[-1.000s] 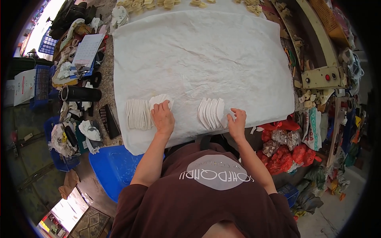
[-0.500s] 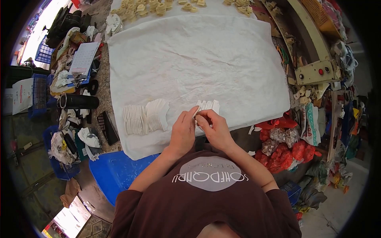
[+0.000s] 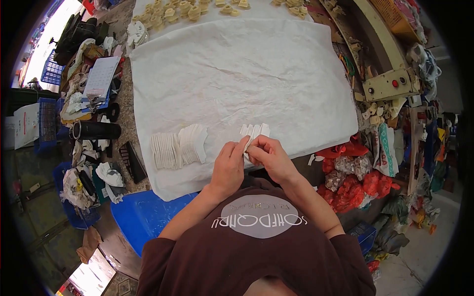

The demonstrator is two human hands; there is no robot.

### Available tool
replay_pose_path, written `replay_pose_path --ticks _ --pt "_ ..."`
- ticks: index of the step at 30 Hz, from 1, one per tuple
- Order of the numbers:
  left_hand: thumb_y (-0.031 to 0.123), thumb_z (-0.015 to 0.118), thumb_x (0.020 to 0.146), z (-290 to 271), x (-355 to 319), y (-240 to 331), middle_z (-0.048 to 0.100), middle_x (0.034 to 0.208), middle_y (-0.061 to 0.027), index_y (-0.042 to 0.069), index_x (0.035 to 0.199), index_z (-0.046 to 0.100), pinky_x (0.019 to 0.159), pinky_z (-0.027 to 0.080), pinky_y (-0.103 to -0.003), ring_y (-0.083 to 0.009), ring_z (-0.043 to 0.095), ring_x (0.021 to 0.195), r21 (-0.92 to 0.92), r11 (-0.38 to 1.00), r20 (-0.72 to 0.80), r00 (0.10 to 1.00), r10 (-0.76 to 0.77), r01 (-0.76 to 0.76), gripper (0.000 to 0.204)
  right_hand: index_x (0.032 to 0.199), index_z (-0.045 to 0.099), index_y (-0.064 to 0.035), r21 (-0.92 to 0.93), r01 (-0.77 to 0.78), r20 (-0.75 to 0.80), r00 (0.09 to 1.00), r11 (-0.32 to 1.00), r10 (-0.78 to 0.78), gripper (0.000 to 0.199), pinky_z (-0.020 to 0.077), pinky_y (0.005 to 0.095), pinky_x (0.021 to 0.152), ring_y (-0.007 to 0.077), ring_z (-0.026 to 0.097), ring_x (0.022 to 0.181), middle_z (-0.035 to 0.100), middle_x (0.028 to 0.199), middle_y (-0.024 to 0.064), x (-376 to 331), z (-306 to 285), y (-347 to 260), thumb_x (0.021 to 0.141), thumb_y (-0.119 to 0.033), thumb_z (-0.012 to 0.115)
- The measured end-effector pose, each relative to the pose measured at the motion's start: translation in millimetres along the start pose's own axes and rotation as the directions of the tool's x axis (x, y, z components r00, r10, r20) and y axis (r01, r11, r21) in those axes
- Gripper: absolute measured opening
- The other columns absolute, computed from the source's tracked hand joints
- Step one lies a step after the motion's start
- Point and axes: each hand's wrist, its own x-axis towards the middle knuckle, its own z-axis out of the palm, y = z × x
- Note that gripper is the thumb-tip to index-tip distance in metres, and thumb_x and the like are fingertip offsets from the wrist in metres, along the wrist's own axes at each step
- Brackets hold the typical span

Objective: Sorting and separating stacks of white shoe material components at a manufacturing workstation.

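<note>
Close in front of my chest, at the near edge of the white cloth, my hands meet. Both my left hand (image 3: 228, 167) and my right hand (image 3: 271, 157) have their fingers pinched on a small white fabric piece (image 3: 246, 146), mostly hidden by the fingertips. Just beyond the fingers lie several white folded strips (image 3: 256, 130), set side by side and partly covered by my right hand. To the left of my left hand stands a long, tightly packed row of similar white pieces (image 3: 168, 149), its right end fanned out.
The white cloth (image 3: 237, 74) covers the table. Cream-coloured moulded parts (image 3: 187, 10) sit along the far edge. A clipboard (image 3: 102, 76) and a black cylinder (image 3: 96, 130) are at left, with a blue stool (image 3: 143, 214) below. Red plastic bags (image 3: 348, 192) and a switch box (image 3: 392, 85) stand at right.
My hands stay together at nearly the same place, with the right fingers shifted slightly around the small white piece. The whole view has moved a little; the rows of pieces look the same.
</note>
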Motion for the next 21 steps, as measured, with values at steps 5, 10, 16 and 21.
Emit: replay_pose_path --ticks 5,10,16,21 --pt "-0.007 0.048 0.077 -4.7 -1.6 4.7 0.049 0.085 -0.0165 0.000 0.119 0.048 0.067 0.044 -0.038 -0.0317 0.052 0.076 -0.195 0.974 0.073 0.992 -0.102 0.114 0.042 0.077 0.052 -0.0035 0.045 -0.022 0.031 0.999 0.999 0.021 0.012 0.0333 0.0201 0.054 0.0056 0.044 0.059 0.051 0.065 -0.0005 -3.4 -1.1 -1.7 0.086 -0.011 0.054" --pt "-0.006 0.051 0.076 -0.4 -4.5 -0.8 0.050 0.086 -0.0162 -0.001 0.119 0.049 0.066 0.044 -0.038 -0.0312 0.052 0.076 -0.063 0.996 0.023 0.997 0.069 -0.067 0.043 0.077 0.051 -0.0033 -0.003 -0.014 0.090 0.996 1.000 0.015 0.013 0.0332 0.0202 0.054 0.0059 0.044 0.059 0.051 0.066 0.0001 -7.1 -8.5 -1.3 0.087 -0.011 0.053" --pt "-0.002 0.051 0.080 -1.4 -7.2 2.8 0.051 0.087 -0.0166 -0.002 0.119 0.048 0.066 0.045 -0.037 -0.0306 0.053 0.076 -0.111 0.994 0.075 0.997 0.027 -0.019 0.039 0.080 0.052 -0.0021 0.009 -0.050 0.119 0.992 0.999 0.048 0.013 0.0360 0.0214 0.057 0.0069 0.045 0.061 0.051 0.068 0.0001 -9.7 -12.2 1.6 0.088 -0.012 0.052" --pt "0.001 0.048 0.084 -3.5 -8.3 6.0 0.052 0.086 -0.0169 -0.002 0.118 0.049 0.066 0.044 -0.036 -0.0306 0.053 0.074 -0.144 0.989 0.084 0.996 -0.020 0.032 0.034 0.076 0.052 -0.0028 -0.065 -0.002 0.077 0.997 0.998 0.007 0.011 0.0354 0.0216 0.054 0.0060 0.044 0.059 0.050 0.065 -0.0006 -9.5 -8.1 -1.3 0.085 -0.010 0.054"
